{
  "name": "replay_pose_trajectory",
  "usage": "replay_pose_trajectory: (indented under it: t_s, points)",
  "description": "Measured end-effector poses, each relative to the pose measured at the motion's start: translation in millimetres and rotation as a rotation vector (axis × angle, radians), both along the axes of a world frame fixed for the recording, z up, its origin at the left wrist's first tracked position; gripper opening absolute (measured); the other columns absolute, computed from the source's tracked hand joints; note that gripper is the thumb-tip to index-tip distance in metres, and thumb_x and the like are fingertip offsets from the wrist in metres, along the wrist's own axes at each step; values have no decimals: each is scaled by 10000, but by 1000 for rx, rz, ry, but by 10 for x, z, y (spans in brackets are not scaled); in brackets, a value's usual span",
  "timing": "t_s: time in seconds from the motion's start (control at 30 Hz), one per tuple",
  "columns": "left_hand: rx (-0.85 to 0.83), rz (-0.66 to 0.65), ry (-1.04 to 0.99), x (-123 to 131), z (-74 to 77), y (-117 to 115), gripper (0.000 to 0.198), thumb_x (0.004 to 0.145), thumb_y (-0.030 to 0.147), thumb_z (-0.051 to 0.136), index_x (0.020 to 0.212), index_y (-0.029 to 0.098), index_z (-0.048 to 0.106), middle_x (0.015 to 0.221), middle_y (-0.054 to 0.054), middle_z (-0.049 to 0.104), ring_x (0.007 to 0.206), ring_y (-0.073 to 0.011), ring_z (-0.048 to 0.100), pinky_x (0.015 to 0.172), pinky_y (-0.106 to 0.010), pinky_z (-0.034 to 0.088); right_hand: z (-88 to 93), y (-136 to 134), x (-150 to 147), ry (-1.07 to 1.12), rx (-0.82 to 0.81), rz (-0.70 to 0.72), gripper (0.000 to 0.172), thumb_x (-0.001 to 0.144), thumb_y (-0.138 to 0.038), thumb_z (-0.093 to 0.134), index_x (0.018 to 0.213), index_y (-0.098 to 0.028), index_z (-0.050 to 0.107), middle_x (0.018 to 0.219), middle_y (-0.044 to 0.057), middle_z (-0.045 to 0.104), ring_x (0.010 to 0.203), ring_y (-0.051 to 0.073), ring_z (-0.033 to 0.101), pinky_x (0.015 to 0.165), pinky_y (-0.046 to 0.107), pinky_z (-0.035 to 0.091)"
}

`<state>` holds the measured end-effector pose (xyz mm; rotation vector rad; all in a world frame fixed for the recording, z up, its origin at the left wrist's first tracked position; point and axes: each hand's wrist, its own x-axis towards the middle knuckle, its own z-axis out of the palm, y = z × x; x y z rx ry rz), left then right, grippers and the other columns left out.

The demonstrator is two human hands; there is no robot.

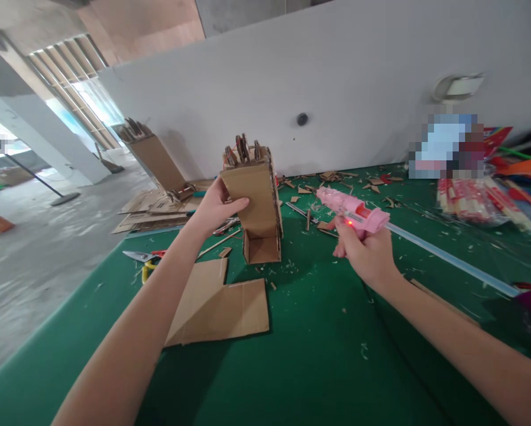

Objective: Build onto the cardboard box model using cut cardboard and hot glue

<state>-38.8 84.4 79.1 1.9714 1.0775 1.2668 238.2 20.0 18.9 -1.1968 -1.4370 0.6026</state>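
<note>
My left hand [219, 207] grips the left side of an upright cardboard structure [262, 207], thumb across its front face. Several layered cardboard pieces stick up from its top, and a small open box forms its foot. My right hand [365, 248] is wrapped round a pink glue gun [354, 212] with a red light lit. The gun points left, apart from the structure, and a long translucent glue stick [452, 259] extends from its rear. An L-shaped cardboard sheet [230, 310] lies flat in front of the structure, partly behind my left forearm.
Scissors [139, 256] lie left on the green table [310, 355]. A second cardboard structure [156, 163] stands behind stacked cardboard [152, 210]. Scraps litter the back by the wall. Wrapped sticks [469, 201] and a blurred-out upright object [445, 145] are at the right.
</note>
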Motion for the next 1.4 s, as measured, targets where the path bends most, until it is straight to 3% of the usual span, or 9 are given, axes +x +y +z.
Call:
replay_pose_trajectory:
  t_s: [0.17, 0.33, 0.5, 0.67, 0.8, 1.0, 1.4]
  points:
    - [-22, 98, -1, 108, 16, -66, 505, 712, 306, 700, 1143, 127, 505, 1202, -134, 614, 1104, -280, 589, 950, -455, 490, 42, -85, -28, 25, 108, 39, 184, 854, -378, 543, 797, -214, 604, 449, -41, 498, 401, 142, 542, 466, 307, 513]
    - [47, 207, 57, 208, 13, -92, 493, 688, 326, 717, 1117, 178, 524, 1135, -99, 649, 928, -233, 660, 795, -380, 557, 18, -145, -30, -10, 210, 122, 194, 847, -391, 557, 820, -198, 561, 525, -36, 519, 417, 118, 514, 436, 279, 469]
    - [165, 408, 212, 348, 32, -138, 452, 673, 367, 723, 1042, 191, 532, 1006, -78, 668, 746, -190, 652, 635, -318, 526, -49, -131, 7, -136, 212, 178, 181, 844, -366, 562, 815, -187, 560, 657, 3, 576, 463, 107, 502, 452, 278, 448]
    - [258, 536, 334, 457, 39, -163, 441, 634, 446, 746, 900, 202, 494, 787, -30, 629, 666, -191, 616, 624, -330, 483, -72, -99, 40, -166, 146, 193, 210, 843, -371, 561, 741, -190, 531, 665, 7, 578, 462, 100, 492, 455, 272, 426]
    - [291, 572, 352, 510, 47, -166, 438, 632, 460, 741, 857, 214, 456, 712, -6, 596, 642, -186, 595, 599, -320, 457, 58, -100, 82, -231, 93, 264, 216, 837, -382, 554, 733, -196, 520, 601, -17, 534, 451, 98, 461, 426, 254, 373]
    - [321, 562, 329, 593, 83, -170, 440, 630, 477, 736, 805, 229, 418, 647, 22, 567, 558, -152, 545, 538, -294, 416, 240, -141, 47, -665, 97, 503, 202, 840, -350, 535, 712, -198, 498, 634, -20, 537, 544, 104, 502, 515, 247, 361]
    - [330, 619, 285, 670, 117, -154, 482, 639, 565, 718, 766, 235, 390, 628, 16, 520, 576, -172, 546, 535, -308, 413, 34, -222, -1, -553, 25, 392, 223, 853, -390, 515, 732, -207, 473, 640, -16, 548, 541, 112, 504, 494, 243, 365]
